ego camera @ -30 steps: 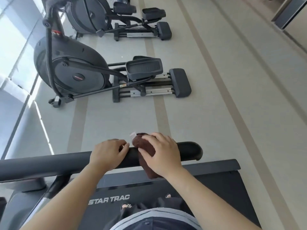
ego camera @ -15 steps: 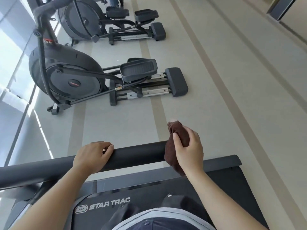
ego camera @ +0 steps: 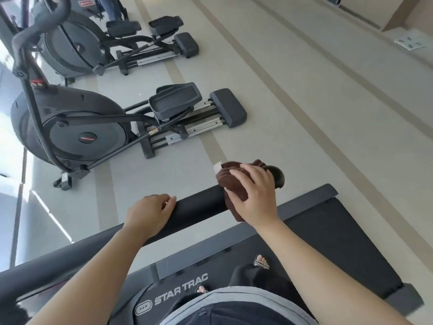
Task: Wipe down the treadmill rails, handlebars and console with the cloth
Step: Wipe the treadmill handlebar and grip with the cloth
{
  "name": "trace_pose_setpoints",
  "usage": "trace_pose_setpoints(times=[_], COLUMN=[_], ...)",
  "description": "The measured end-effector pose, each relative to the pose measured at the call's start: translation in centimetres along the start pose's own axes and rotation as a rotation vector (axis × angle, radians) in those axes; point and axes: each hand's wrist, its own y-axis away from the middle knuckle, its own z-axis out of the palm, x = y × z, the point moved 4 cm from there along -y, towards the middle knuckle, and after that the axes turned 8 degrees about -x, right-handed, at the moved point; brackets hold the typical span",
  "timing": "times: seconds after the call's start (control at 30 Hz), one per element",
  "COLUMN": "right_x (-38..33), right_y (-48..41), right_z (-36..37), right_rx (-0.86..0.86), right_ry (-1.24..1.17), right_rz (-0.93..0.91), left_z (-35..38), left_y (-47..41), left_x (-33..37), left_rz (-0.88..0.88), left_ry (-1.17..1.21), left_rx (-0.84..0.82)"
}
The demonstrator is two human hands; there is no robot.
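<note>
Bright daylight from left, blown-out glare at window (ego camera: 5, 134); sun streaks across floor (ego camera: 293, 109). Soft shadow beneath elliptical (ego camera: 77, 127). Wide-angle bending toward edges; mild softness throughout.

"STAR TRAC" in pale letters on the treadmill deck (ego camera: 178, 292)

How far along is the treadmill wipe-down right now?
Done: nothing shows as finished; the surfaces don't reveal what was wiped. In hand: the right grip holds the brown cloth wrapped over the handrail near its rounded end, while the left grip holds the same rail further back. Left: the deck side rail has no cloth on it, and the console is out of view, so likely both remain.
</note>
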Motion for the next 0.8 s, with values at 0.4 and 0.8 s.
trace_pose_setpoints(times=[0.4, 0.8], right_x=[-10.1, -1.2], right_y=[2.4, 1.5], right_z=[5.5, 0.9], right_rx=[-0.034, 0.219], right_ry=[0.031, -0.039], right_rz=[-0.052, 0.275], left_z=[0.6, 0.1], left_y=[-0.5, 0.4], left_x=[-4.4, -3.4], left_rz=[0.057, 0.032], left_ry=[0.093, 0.046], left_rx=[-0.011, 0.026])
